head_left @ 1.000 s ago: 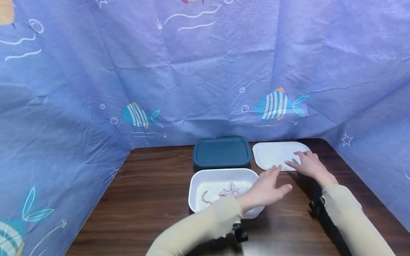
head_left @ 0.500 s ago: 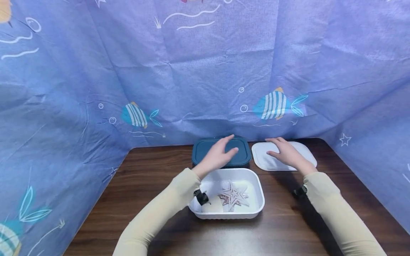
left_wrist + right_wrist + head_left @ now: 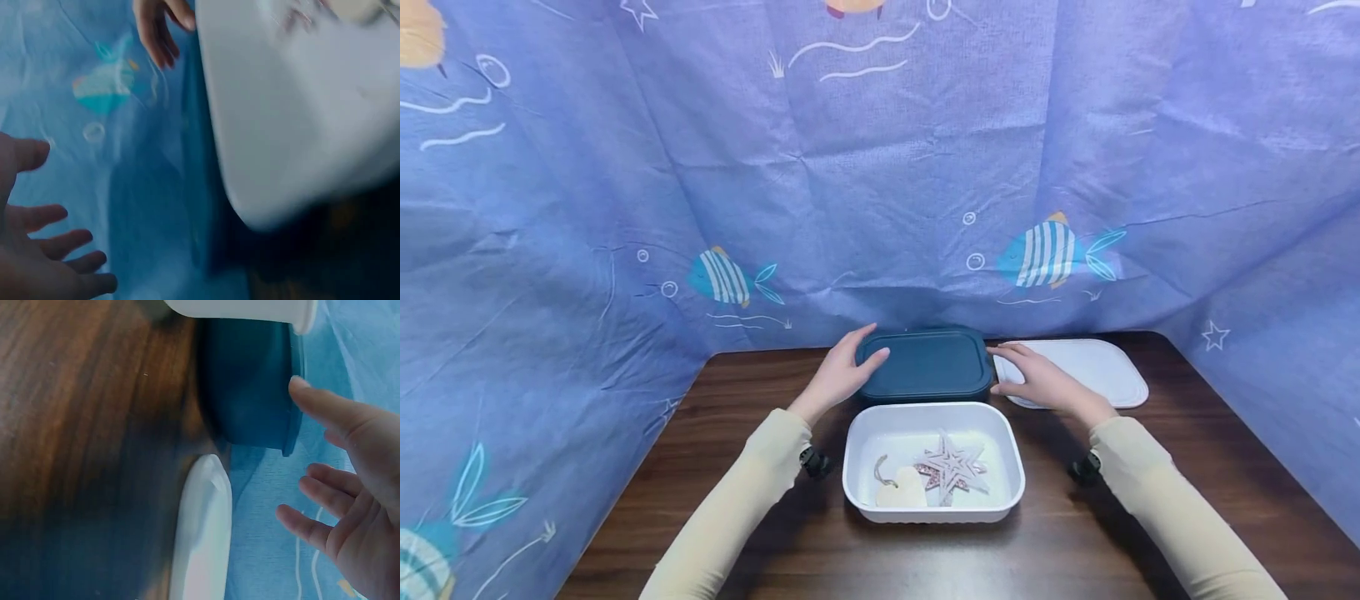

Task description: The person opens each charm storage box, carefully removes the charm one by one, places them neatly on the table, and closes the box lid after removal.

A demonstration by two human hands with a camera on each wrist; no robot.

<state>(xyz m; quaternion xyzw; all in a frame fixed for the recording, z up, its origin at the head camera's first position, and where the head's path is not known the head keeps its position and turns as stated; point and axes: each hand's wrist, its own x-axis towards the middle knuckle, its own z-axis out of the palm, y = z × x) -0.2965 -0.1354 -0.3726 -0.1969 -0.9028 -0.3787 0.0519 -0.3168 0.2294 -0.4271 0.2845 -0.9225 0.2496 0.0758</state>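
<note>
A dark blue lidded box point(image 3: 923, 364) stands at the back of the table, with a hand at either end of it. My left hand point(image 3: 838, 373) is at its left end, thumb over the lid's edge in the head view, fingers spread. At the right end my right hand point(image 3: 1037, 379) has its fingertips close to the lid's rim, the fingers loosely extended. In the right wrist view the thumb overlaps the blue rim. In front sits an uncovered white box point(image 3: 934, 514) holding a pale heart ornament point(image 3: 904, 490) with a cord and star ornaments point(image 3: 953, 467).
A white lid point(image 3: 1093, 371) lies flat on the table to the right of the blue box, partly behind my right hand. The dark wooden table point(image 3: 700, 467) backs onto a blue fish-print curtain point(image 3: 880, 183), which also hangs along both sides.
My left hand has swept from over the white box leftward and back to the blue box's left end. My right hand has moved left from above the white lid to the blue box's right end.
</note>
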